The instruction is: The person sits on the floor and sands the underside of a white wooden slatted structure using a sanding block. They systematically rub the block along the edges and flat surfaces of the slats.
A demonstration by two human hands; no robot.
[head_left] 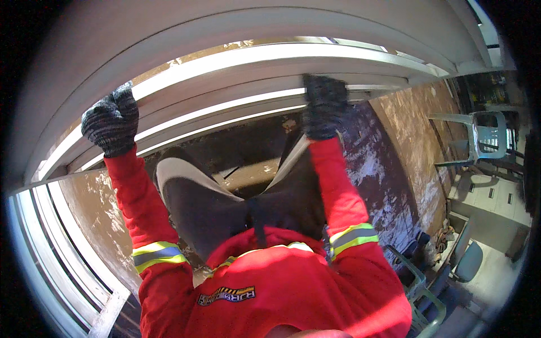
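A large white slatted panel with long rails stretches across in front of me, bent by the lens. My left hand, in a dark grey knit glove, is closed round a rail at the panel's left part. A small pale bit shows at its top edge; I cannot make out what it is. My right hand, gloved the same way, lies against the lower rails toward the right. Its outline is a little blurred and its fingers are hidden, so whether it grips a rail does not show. Both red sleeves carry reflective bands.
Below the panel, my legs straddle a brown surface with a dark thin piece on it. At right stand a pale plastic chair, a drawer cabinet and a green chair frame. White rails rise at lower left.
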